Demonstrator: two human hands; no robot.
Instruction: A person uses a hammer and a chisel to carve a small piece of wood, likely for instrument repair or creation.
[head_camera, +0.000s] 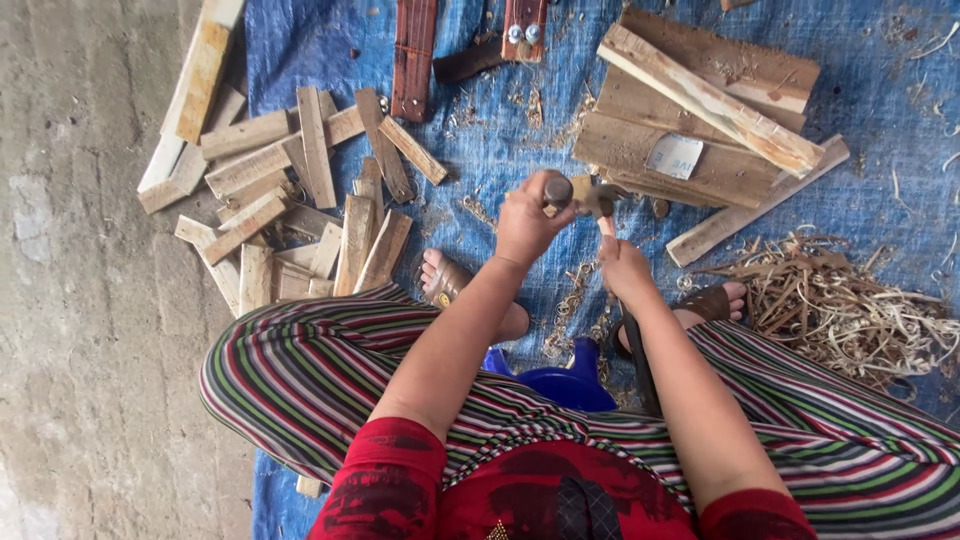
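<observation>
Blue tarp (500, 140) covers the floor, concrete at frame left. Left hand (527, 222), centre frame, is closed around a hammer (590, 198). Right hand (625, 268), just below it, pinches a thin wood stick (606, 226) upright. Cut wood pieces (290, 200) heaped upper left, planks (700, 110) upper right, shavings (850, 300) right.

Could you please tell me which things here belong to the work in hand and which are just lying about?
In hand: left hand on hammer; right hand on thin stick.

Lying about: offcut pile, plank stack, shavings, blue tarp.
</observation>
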